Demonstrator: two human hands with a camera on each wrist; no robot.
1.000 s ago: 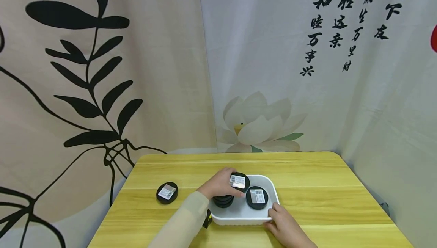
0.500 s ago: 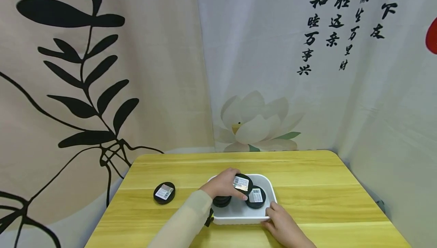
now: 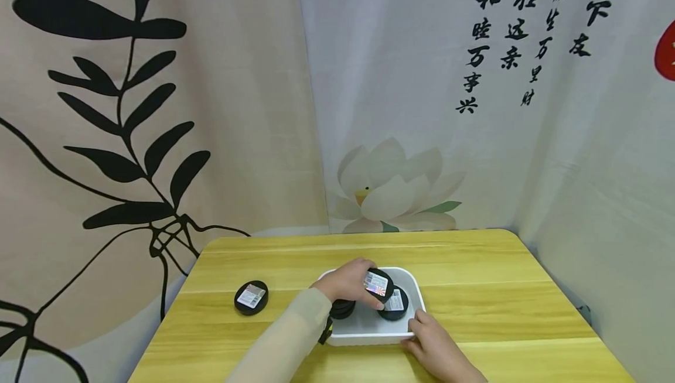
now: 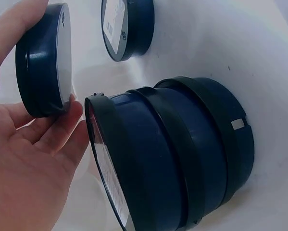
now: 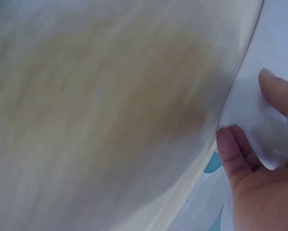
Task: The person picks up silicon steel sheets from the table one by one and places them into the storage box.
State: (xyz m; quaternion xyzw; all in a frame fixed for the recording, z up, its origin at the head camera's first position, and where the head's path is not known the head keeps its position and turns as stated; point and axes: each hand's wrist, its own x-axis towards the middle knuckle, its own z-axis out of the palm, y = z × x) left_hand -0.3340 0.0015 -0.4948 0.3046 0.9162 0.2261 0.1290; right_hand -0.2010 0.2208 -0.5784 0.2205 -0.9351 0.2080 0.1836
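Observation:
My left hand [image 3: 348, 282] holds a flat round black tin [image 3: 378, 284] with a white barcode label, tilted above the white tray [image 3: 369, 339]. The left wrist view shows this tin [image 4: 43, 62] between thumb and fingers. Beneath it, partly overlapped in the head view, another labelled tin [image 3: 396, 307] lies in the tray. A stack of several tins [image 3: 343, 309] stands at the tray's left, partly hidden by the left hand; its dark blue sides [image 4: 158, 154] fill the left wrist view. My right hand [image 3: 440, 345] grips the tray's front right corner, thumb over the rim.
One more labelled black tin [image 3: 251, 297] lies on the yellow wooden table [image 3: 490, 289], left of the tray. Behind the table hangs a printed curtain [image 3: 263, 108] with a plant, a lotus and writing.
My left hand has shifted slightly right with its tin, which now overlaps the lying tin more. The right hand keeps its hold on the tray corner. The head view has turned slightly.

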